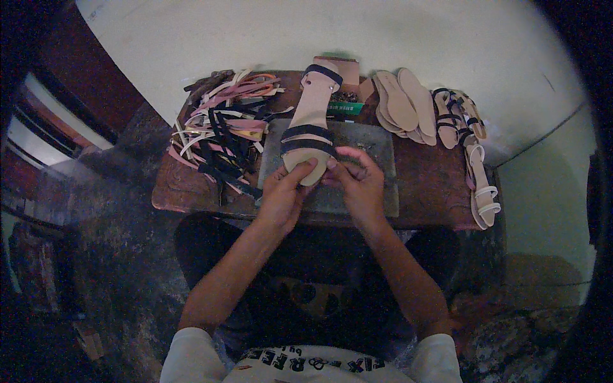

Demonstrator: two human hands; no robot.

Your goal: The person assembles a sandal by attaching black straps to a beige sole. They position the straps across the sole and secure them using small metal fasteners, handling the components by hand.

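Observation:
I hold a beige sandal sole (313,112) with dark navy straps across it, toe end toward me, over a grey work slab (364,147). My left hand (282,195) grips the toe end from the left, thumb on top of the sole. My right hand (359,182) holds the same end from the right, fingers curled near the front strap. Two dark straps cross the front part and one crosses the heel end.
A heap of loose pink, cream and dark straps (220,124) lies on the left of the low wooden table (434,191). Stacked beige insoles (402,102) and finished strapped sandals (456,115), (482,185) lie on the right. A small box (345,102) sits behind the sole.

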